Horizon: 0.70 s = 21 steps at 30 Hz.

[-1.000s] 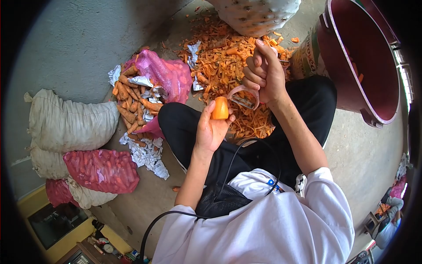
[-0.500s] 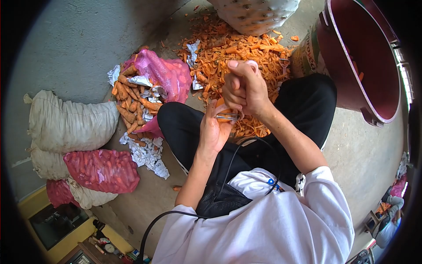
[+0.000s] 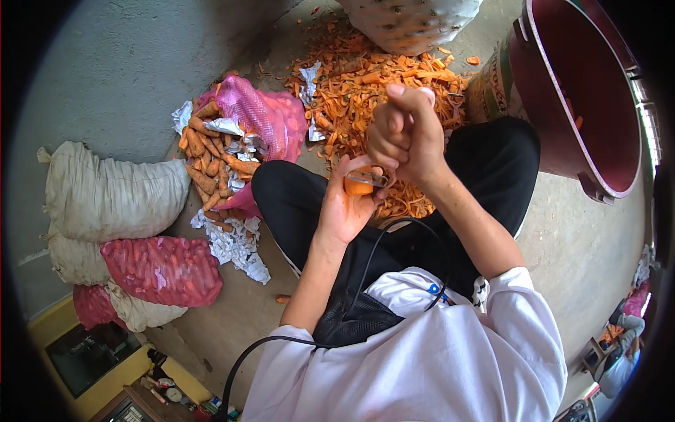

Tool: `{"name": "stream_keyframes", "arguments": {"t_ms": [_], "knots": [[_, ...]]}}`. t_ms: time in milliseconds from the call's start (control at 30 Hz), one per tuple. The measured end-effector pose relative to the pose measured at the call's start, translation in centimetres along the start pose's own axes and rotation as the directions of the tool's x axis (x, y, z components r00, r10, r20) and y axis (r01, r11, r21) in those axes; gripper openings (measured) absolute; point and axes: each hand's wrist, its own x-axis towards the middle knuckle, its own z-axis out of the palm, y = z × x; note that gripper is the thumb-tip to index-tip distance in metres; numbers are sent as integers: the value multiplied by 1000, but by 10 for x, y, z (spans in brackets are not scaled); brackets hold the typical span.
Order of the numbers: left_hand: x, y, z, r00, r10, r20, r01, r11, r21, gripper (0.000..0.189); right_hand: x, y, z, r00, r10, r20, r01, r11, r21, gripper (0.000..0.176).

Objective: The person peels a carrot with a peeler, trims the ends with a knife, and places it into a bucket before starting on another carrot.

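My left hand (image 3: 343,211) holds an orange carrot (image 3: 356,188), its palm turned up and fingers curled about it. Across the carrot lies the metal blade of a pale-framed peeler (image 3: 368,177). My right hand (image 3: 409,135) is closed on the peeler, its handle mostly hidden by the fingers. Just beyond both hands, carrot peelings and cut ends (image 3: 355,77) are heaped on the floor. To the left, unpeeled carrots (image 3: 207,158) spill from a pink mesh sack (image 3: 271,116) among crumpled paper.
A large dark red tub (image 3: 598,91) with some carrot pieces inside stands at the right. At the top is a bulging white sack (image 3: 415,24). White sacks (image 3: 116,193) and a red mesh sack (image 3: 165,271) lie at the left. Another person (image 3: 622,359) is at the far right edge.
My right hand has shifted slightly right and tilted, with the peeler blade now turned more into view on the carrot. My left hand stays nearly in place.
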Motion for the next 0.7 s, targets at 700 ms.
{"name": "stream_keyframes", "arguments": {"t_ms": [700], "knots": [[1, 4, -9, 999, 47, 5, -47, 996, 82, 32, -1, -7, 11, 992, 65, -107, -69, 997, -36, 41]]}}
